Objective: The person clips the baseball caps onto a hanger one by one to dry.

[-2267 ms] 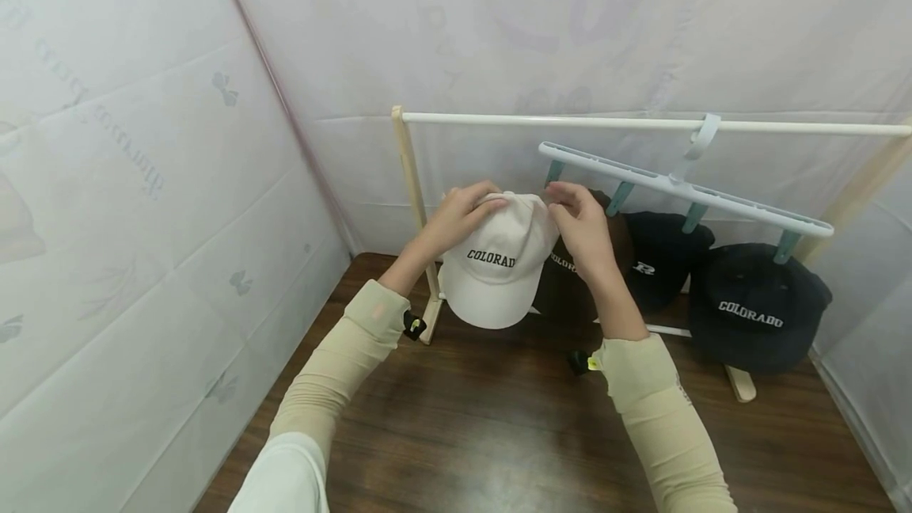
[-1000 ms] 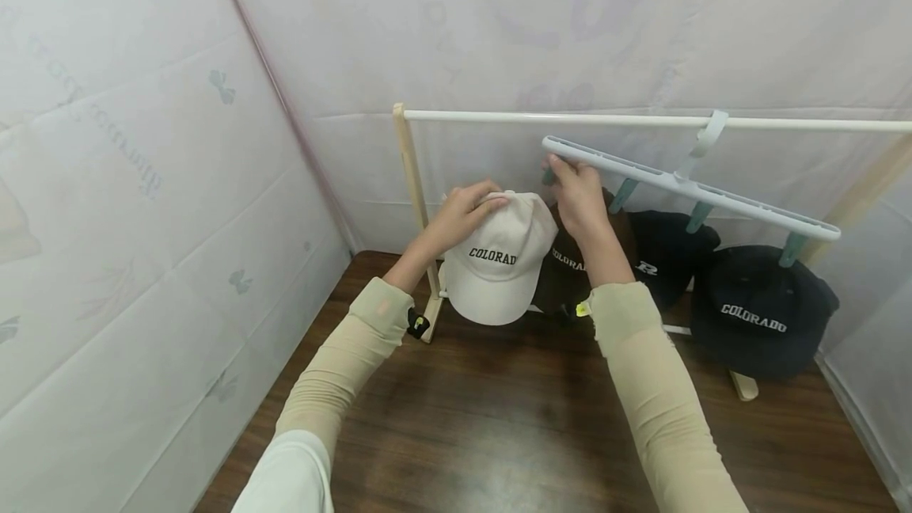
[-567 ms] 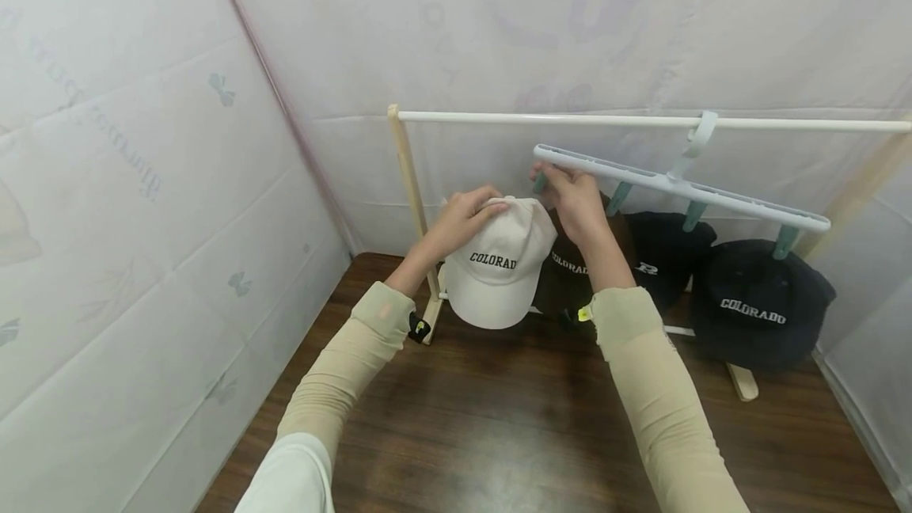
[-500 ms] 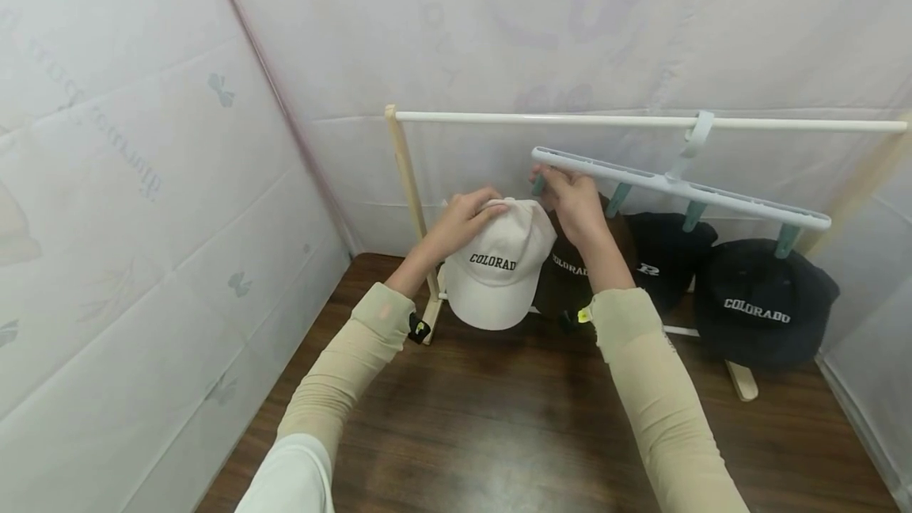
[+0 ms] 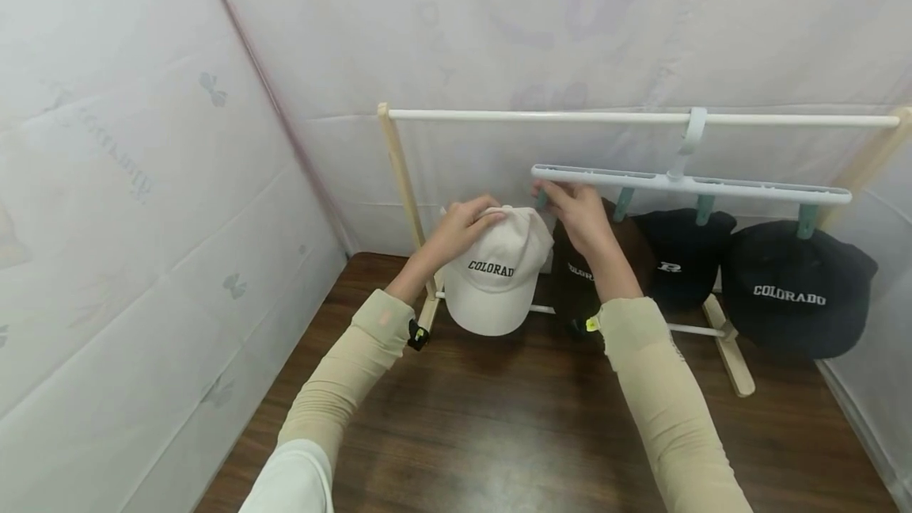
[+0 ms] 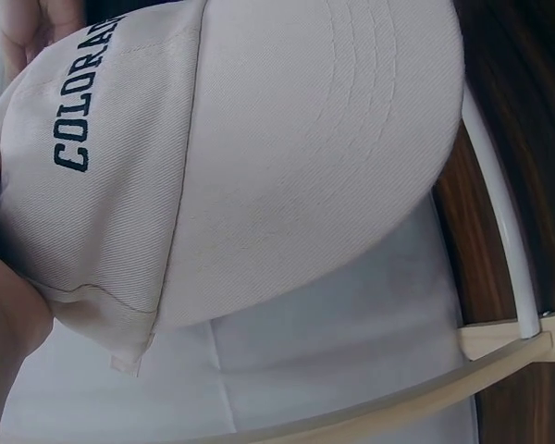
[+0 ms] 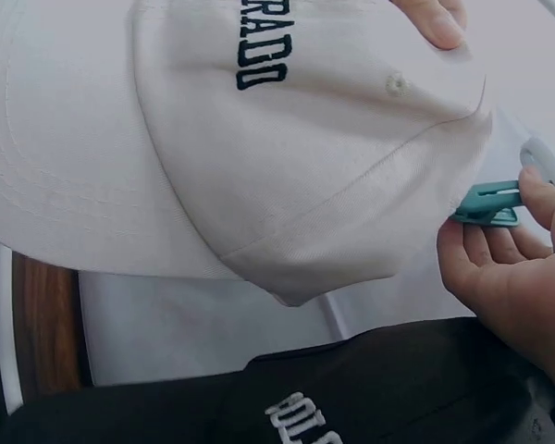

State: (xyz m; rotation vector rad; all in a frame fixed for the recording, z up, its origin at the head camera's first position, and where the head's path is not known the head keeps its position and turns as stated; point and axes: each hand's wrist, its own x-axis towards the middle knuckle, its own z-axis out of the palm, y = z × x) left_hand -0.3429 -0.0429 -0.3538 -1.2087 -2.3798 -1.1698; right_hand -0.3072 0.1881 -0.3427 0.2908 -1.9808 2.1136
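Note:
My left hand (image 5: 459, 229) grips the crown of a white baseball cap (image 5: 492, 299), its brim pointing down and COLORADO lettering facing me. My right hand (image 5: 586, 222) pinches a teal clip (image 7: 488, 205) at the left end of a pale blue hanger (image 5: 755, 189). In the right wrist view the clip's tip is right at the edge of the white cap's crown. Behind my right hand hangs a brown cap (image 5: 634, 252), partly covered by it. A black cap with an R (image 5: 694, 244) and a black COLORADO cap (image 5: 798, 327) hang from clips farther right.
The hanger hooks over the white rod (image 5: 534, 115) of a rack with wooden posts (image 5: 400, 172). The rack's wooden foot (image 5: 734, 362) rests on a dark wooden tabletop (image 5: 492, 434). Pale patterned sheets (image 5: 142, 260) enclose the left side and back.
My right hand has left the white cap and taken hold of the hanger's left end clip. The hanger's left end has come down and its right end has risen, so it hangs nearly level.

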